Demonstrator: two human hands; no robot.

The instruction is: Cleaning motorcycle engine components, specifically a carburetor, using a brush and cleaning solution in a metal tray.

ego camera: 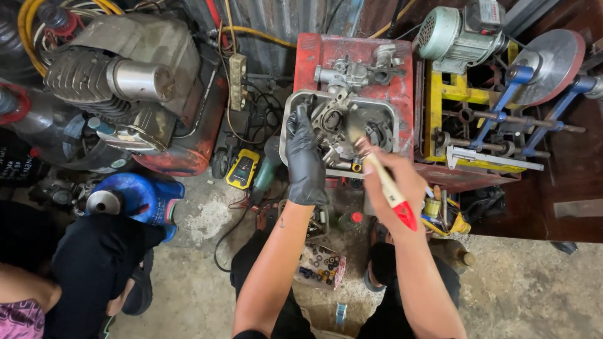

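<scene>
One red compressor (157,94) fills the upper left, one red bench (358,56) the upper centre, above a cracked concrete floor (527,282). One steel tray (290,116) holds one carburettor body (336,125). The gloved left hand (306,164) clamps the carburettor body; the bare right hand (396,185) pinches one paintbrush (386,185), bristles in the tray. Clutter crowds every edge.

A metal tray (286,135) is sitting on the bench (402,69), with a carburettor body (333,122) lying in it and another carburettor (355,72) lying just beyond its far rim. A motor (455,34) is standing to the right, a compressor (125,81) far to the left. On the floor (521,282), near the tray, a box of small parts (321,265) is lying.
</scene>
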